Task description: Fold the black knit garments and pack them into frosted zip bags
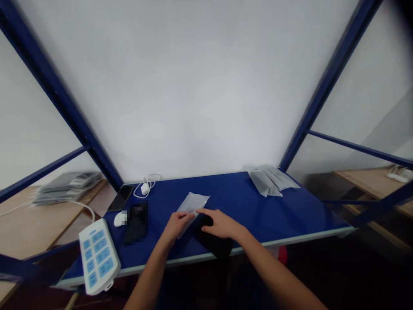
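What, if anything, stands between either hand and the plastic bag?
Nothing visible. The left hand is on the plastic bag; the right hand has its index fingertip at the bag's edge. The black item lies beside the bag, partly under the right hand.

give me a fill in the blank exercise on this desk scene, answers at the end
The tabletop is ____ in colour.
The power strip has a ____ casing.
The mouse lies to the ____ of the left hand.
The limp item partly under the right hand is ____.

Missing words: blue; white; left; black
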Motion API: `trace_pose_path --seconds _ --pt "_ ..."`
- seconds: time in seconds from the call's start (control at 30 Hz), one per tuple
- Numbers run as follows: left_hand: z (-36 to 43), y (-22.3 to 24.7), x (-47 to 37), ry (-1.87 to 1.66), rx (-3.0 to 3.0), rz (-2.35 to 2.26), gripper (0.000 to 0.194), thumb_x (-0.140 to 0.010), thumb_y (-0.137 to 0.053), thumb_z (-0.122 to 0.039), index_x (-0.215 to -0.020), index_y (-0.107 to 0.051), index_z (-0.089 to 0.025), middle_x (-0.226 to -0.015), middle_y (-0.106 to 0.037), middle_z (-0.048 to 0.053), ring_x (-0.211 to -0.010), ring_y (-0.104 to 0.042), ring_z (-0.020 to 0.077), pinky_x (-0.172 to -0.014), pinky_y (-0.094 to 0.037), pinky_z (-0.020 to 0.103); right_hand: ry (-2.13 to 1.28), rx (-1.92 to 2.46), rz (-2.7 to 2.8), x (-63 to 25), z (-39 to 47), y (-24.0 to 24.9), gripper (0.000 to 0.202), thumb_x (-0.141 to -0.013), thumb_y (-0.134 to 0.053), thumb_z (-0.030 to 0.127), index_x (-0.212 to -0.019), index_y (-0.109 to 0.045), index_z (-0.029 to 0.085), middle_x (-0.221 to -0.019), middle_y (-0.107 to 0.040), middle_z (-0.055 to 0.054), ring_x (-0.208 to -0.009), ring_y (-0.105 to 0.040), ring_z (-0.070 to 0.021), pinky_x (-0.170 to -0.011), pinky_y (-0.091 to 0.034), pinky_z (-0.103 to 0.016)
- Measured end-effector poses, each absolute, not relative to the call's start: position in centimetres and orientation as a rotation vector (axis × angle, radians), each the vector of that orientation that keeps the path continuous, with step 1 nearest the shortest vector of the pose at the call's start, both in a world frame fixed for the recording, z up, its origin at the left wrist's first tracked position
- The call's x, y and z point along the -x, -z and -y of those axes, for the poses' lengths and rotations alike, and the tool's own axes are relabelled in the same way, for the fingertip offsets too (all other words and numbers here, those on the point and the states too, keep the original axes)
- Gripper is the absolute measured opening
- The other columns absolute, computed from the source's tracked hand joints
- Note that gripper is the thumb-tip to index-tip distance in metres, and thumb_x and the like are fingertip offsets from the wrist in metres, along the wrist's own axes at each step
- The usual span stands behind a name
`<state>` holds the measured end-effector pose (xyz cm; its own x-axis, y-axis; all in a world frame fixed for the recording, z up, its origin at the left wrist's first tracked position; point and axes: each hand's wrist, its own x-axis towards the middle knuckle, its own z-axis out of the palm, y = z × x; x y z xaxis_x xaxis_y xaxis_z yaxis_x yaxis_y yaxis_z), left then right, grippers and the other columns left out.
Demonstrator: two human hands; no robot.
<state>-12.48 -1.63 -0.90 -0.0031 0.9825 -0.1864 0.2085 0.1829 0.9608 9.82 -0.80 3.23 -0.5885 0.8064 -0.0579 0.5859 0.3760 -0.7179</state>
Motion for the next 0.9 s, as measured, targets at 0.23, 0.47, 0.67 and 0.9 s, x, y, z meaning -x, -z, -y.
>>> trace_pose_path --seconds 0.23,0.47,0.67,0.9 --pt "1.8 -0.4 13.5 -1.081 -1.47 -1.507 0.034 -0.076 -0.067 -0.046 -0.078 -0.075 -0.013 -0.067 -0.065 0.004 -0.06 -0.057 0.0156 -0.058 -0.042 0.025 -0.831 1.145 2.393 -9.9 1.5 -3.1 0.048 -0.084 -0.062 0.034 -0.132 -0.059 0.034 -0.117 -0.071 -0.004 -0.102 -0.067 -0.0256 -0.089 -0.047 -0.034" --pt "2.2 -2.9 12.5 -0.812 -2.077 -1.539 0.009 -0.073 -0.061 -0.016 -0.07 -0.07 -0.016 -0.073 -0.065 0.004 -0.063 -0.059 0.0143 -0.063 -0.042 0.025 -0.841 1.111 2.403 -9.5 1.4 -4.1 0.046 -0.082 -0.061 0.029 -0.128 -0.062 0.031 -0.117 -0.071 -0.004 -0.104 -0.066 -0.0251 -0.091 -0.046 -0.032" --pt "2.3 -3.3 11.9 -0.883 -2.105 -1.652 0.008 -0.076 -0.058 -0.014 -0.073 -0.064 -0.018 -0.067 -0.062 0.0 -0.063 -0.057 0.0139 -0.063 -0.04 0.025 -0.83 1.203 2.44 -8.9 1.3 -3.7 0.05 -0.083 -0.06 0.029 -0.133 -0.058 0.031 -0.118 -0.071 -0.005 -0.1 -0.068 -0.0245 -0.088 -0.047 -0.031" --pt "2.3 -5.2 14.3 -1.345 -2.085 -1.873 0.01 -0.078 -0.054 -0.012 -0.082 -0.058 -0.02 -0.078 -0.057 -0.001 -0.069 -0.055 0.0147 -0.067 -0.043 0.026 -0.764 1.26 2.514 -9.1 1.7 -4.0 0.047 -0.085 -0.057 0.031 -0.131 -0.059 0.033 -0.117 -0.071 -0.005 -0.1 -0.067 -0.0248 -0.086 -0.047 -0.031"
